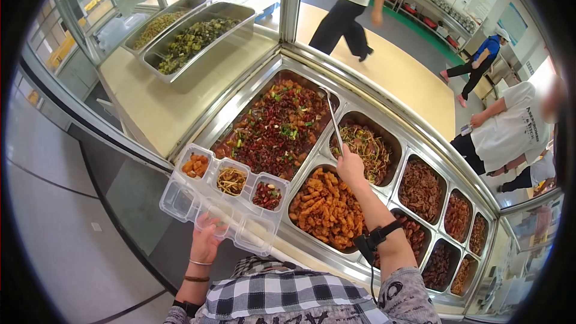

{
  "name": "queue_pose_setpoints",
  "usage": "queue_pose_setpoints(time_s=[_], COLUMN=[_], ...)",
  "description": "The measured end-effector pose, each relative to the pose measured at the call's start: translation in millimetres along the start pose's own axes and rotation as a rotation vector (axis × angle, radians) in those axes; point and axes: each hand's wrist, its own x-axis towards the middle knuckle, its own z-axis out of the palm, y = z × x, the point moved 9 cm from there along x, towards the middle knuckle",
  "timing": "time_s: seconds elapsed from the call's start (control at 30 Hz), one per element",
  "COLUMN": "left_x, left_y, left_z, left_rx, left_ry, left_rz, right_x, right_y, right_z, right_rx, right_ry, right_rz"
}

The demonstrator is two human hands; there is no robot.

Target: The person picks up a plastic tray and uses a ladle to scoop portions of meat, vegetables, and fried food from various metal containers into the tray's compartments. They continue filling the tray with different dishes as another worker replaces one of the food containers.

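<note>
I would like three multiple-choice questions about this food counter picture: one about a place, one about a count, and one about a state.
1. Where does the meal box sit?
A. On the left hand
B. Inside a counter pan
C. On the floor

2. How many compartments of the meal box hold food?
A. One
B. Three
C. Six

3. What is the right hand doing?
A. Hanging empty
B. Gripping the serving utensil
C. Closing a lid

Answers:
1. A, the left hand supports it from below.
2. B, three far compartments are filled, the near ones are bare.
3. B, its fingers close around the metal handle.
</note>
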Motion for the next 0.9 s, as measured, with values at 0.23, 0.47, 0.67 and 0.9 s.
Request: queue_pose_setpoints(time_s=[0.23,0.47,0.67,0.9], left_x=[3.7,4.6,6.5,8.0], left_y=[-0.2,0.3,-1.7,-1.2], left_z=[5.3,12.1,10.4,17.0], left_rx=[-0.052,-0.009,0.002,0.004], left_ry=[0.004,-0.013,-0.013,-0.025], left_rz=[-0.016,-0.028,-0.031,-0.04], right_x=[-4.1,6.7,-12.5,-10.0], right_y=[7.4,10.7,9.7,27.1], right_z=[13.4,27.8,15.1,1.5], right_rx=[0.248,0.108,0.427,0.418], right_ry=[0.0,-0.123,-0.133,-0.011], right_rz=[-0.008,0.095,0.085,0.127])
